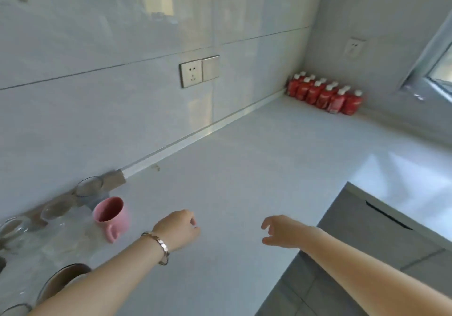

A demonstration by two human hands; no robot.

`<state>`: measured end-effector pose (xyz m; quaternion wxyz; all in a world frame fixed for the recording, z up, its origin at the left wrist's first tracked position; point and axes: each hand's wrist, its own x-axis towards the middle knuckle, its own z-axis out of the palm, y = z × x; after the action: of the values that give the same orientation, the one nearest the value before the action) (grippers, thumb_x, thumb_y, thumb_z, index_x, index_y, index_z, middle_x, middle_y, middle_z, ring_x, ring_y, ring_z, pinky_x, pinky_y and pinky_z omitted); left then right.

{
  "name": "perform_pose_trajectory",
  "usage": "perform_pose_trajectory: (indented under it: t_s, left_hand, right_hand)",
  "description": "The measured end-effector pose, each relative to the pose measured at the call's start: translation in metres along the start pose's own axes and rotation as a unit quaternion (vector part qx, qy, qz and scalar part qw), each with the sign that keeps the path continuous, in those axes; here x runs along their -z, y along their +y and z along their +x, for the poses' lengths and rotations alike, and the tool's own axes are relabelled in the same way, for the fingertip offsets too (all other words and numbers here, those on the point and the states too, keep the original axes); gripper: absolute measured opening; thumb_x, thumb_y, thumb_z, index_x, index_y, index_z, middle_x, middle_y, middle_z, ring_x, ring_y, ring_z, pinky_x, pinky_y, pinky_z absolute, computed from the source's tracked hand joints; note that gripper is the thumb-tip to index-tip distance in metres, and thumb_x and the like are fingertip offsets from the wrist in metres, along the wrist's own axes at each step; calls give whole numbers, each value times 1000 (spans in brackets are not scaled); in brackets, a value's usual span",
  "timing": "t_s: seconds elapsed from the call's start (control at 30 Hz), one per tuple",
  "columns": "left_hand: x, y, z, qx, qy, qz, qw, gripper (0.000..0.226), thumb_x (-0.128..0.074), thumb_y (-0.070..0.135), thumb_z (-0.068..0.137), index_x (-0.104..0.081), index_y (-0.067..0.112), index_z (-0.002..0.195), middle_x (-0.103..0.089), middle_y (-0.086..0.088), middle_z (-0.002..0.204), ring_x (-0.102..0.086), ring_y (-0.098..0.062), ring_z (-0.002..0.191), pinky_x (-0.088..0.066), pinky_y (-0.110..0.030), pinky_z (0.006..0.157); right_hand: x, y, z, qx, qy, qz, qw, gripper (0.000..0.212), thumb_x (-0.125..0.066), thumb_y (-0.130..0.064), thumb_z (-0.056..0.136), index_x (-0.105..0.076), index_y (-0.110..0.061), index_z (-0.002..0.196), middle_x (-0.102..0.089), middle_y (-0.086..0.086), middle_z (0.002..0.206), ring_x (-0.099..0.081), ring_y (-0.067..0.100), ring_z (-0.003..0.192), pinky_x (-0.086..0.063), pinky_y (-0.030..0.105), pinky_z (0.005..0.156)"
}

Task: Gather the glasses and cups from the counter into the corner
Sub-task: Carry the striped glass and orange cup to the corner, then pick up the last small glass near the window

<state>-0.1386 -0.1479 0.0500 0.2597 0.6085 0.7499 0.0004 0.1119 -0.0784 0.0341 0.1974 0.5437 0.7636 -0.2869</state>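
the left forearm crosses the bottom of the view; the left hand (179, 227), loosely curled and holding nothing, hovers just right of the pink mug (112, 216), which stands upright with its handle toward the camera. the right hand (281, 231), half open and empty, is farther off.

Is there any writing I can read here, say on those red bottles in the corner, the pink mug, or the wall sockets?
No text can be read anywhere in this view.
Red bottles: the labels show pale marks, too small and blurred to read.
Pink mug: plain, no print visible.
Wall socket and the switch beside it: no lettering visible.
Second socket on the right wall: too washed out to tell.
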Motion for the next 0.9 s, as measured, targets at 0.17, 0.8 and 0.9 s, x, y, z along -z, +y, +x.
perform_pose_trajectory:
  t_s: [0.17,0.8,0.9]
  left_hand:
    - [-27,161,54,-68,-28,70,995,19,-48,32,88,-56,24,104,-61,2,120,-58,-19,111,-43,-25,89]
    - [-129,631,201,-298,-125,181,929,20,-50,25,84,-63,15,94,-66,-5,100,-63,-25,100,-46,-27,79]
    - [-139,690,235,-322,-133,195,917,19,-49,25,85,-62,16,95,-67,-8,104,-62,-25,99,-46,-27,79]
  right_hand:
    - [45,175,-61,-93,48,-6,994,47,-49,-33,93,-43,-18,137,-49,3,139,-50,24,125,-44,34,100]
    - [87,580,-172,-361,81,155,916,46,-51,-33,92,-45,-17,135,-48,4,138,-48,22,125,-40,31,100]
    - [103,627,-163,-387,95,177,900,46,-52,-36,91,-47,-21,134,-48,1,137,-48,20,125,-39,29,100]
